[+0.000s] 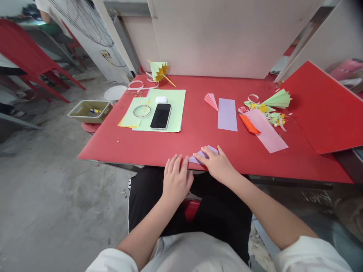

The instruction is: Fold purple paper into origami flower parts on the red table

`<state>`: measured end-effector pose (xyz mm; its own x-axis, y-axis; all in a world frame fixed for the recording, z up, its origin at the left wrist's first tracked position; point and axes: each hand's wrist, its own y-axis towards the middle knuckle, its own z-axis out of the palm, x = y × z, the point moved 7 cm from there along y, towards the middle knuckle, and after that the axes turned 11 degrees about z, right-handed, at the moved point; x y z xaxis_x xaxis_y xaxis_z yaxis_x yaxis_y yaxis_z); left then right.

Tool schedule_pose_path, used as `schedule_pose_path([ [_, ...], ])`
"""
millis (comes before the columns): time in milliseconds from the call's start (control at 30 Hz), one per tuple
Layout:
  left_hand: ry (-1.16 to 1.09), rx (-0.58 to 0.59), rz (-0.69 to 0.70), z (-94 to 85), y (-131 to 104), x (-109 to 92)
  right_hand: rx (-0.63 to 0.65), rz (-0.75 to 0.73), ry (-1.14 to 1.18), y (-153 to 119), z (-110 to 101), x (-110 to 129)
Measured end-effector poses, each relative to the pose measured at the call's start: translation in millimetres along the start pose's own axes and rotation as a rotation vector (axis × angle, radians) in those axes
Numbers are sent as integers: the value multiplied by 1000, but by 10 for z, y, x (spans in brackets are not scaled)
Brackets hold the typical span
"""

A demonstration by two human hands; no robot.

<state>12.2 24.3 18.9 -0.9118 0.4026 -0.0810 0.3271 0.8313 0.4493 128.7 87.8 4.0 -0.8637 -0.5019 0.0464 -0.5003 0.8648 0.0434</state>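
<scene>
My right hand (213, 161) presses the folded purple paper (195, 159) on the counter (170, 145), fingers spread; my left hand's (176, 177) grip is open beside it.

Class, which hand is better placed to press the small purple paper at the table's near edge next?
Probably the right hand: its fingers spread over the small folded purple paper, while the left hand lies by the paper's left end.

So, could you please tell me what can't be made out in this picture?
All in the head view:
Part of the purple paper: under the right hand.
Yellow-blue item in the bin: too small to name.
Background person's head: cut off by the top edge.
</scene>
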Motion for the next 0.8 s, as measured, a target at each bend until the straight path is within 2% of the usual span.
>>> schedule_pose_path([
  [200,-62,26,86,114,109,-123,-67,-13,23,11,-20,-3],
  [400,-29,42,85,91,88,-98,-170,53,56,81,-85,-302],
  [533,-7,34,52,60,42,-82,-96,66,122,183,-75,-415],
  [800,-81,-41,-54,74,41,89,82,-6,323,407,-163,-343],
])
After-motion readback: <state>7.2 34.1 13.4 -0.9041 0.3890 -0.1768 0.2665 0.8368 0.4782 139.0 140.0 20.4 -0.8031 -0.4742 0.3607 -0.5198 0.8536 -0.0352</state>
